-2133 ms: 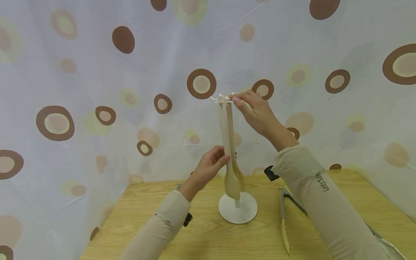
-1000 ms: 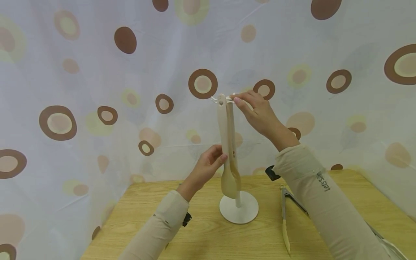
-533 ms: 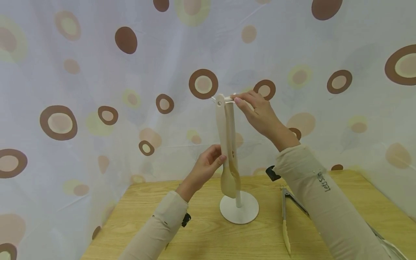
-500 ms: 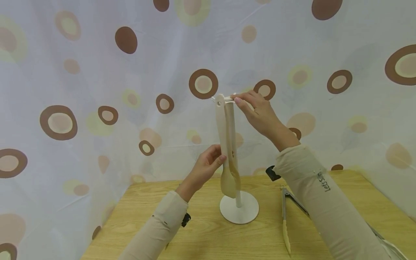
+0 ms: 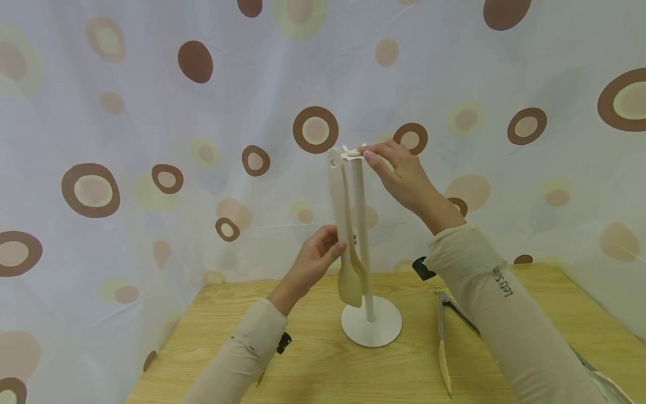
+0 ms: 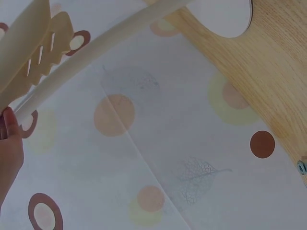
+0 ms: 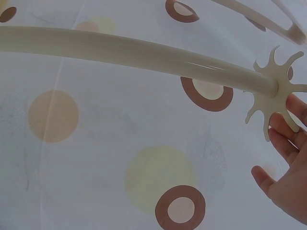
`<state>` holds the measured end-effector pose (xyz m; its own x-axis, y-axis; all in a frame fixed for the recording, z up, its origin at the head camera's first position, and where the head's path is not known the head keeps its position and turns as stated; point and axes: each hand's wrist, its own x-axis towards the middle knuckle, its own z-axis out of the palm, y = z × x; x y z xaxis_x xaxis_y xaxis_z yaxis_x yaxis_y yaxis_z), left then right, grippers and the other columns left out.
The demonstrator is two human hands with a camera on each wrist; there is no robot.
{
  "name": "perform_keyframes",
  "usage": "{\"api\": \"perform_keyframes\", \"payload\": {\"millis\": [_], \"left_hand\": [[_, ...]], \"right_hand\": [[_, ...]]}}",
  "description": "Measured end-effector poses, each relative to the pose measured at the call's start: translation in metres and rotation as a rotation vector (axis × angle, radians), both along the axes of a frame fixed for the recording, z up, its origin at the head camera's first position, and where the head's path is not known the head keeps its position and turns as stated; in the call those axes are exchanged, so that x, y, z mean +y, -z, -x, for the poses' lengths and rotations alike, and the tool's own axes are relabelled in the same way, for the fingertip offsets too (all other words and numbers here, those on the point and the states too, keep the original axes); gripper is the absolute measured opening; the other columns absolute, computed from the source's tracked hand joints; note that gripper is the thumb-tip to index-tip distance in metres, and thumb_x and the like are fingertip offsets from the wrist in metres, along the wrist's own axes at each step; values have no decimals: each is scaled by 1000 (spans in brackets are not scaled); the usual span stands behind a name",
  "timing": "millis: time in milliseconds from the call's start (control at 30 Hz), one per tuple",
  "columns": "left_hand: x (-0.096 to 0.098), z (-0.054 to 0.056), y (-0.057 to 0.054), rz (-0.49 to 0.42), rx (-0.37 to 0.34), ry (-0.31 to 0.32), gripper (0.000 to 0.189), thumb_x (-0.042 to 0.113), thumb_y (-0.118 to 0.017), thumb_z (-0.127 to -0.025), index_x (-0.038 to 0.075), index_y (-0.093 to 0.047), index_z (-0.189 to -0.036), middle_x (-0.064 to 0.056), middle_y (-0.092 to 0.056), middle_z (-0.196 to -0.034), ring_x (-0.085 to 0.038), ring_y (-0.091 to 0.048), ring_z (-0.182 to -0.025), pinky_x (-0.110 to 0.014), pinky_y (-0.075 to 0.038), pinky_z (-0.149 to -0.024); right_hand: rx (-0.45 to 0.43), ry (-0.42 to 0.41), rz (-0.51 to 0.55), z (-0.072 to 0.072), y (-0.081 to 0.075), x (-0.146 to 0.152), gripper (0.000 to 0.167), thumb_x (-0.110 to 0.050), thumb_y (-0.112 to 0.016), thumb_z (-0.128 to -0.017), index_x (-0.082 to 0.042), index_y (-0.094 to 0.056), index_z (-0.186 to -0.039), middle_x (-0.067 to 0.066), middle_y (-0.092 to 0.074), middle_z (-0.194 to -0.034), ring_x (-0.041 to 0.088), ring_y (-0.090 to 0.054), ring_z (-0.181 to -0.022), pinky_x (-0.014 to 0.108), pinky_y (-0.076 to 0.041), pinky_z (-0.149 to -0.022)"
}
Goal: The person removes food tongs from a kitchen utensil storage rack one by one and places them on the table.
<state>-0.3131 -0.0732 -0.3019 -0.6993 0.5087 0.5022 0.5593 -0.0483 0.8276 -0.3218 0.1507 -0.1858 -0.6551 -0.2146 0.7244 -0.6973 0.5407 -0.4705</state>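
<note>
My left hand (image 5: 310,261) pinches the handle of a cream spatula (image 5: 349,283) between thumb and fingers. Close behind it hangs a slotted utensil with a toothed edge (image 6: 53,45); whether the fingers hold that too, I cannot tell. The spatula's holed handle end stands just left of the hooks of a white utensil stand (image 5: 372,331); contact with a hook is unclear. At the stand's top, my right hand (image 5: 401,171) grips the star-shaped hook ring (image 7: 273,93) with thumb and fingertips.
Tongs with cream tips (image 5: 442,359) lie spread on the wooden table (image 5: 323,370), right of the stand. A pale utensil (image 5: 605,384) is partly hidden by the right sleeve. A patterned curtain (image 5: 252,84) hangs behind.
My left hand has moved slightly left, carrying the spatula and the slotted utensil away from the stand's pole. The right hand keeps its place on the hook ring.
</note>
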Motion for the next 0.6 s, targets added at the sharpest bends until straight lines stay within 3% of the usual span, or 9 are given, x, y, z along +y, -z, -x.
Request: {"api": "perform_keyframes", "payload": {"millis": [167,367,600], "left_hand": [[-2,-2,-2,20,23,-80,32,10,-54,-98,-4,-50,-127,-20,-59,-115,-13,-57,-103,-34,-46,-92],[-3,-2,-1,35,71,-235,30,10,-57,-97,-3,-54,-124,-19,-61,-114,-25,-59,-104,-35,-48,-89],[-6,-2,0,22,43,-342,35,16,-60,-96,-2,-54,-125,-19,-61,-116,-31,-59,-106,-42,-47,-93]], "right_hand": [[12,-4,-2,1,0,1,39,-33,-44,-102,-10,-60,-128,11,-55,-126,27,-47,-119,51,-35,-100],[10,-2,-10,0,0,0,38,-32,-44,-102,-10,-60,-129,11,-55,-125,28,-47,-119,52,-35,-100],[9,-6,-7,-1,0,1,38,-32,-45,-102,-10,-60,-129,11,-55,-125,28,-47,-118,51,-35,-100]]}}
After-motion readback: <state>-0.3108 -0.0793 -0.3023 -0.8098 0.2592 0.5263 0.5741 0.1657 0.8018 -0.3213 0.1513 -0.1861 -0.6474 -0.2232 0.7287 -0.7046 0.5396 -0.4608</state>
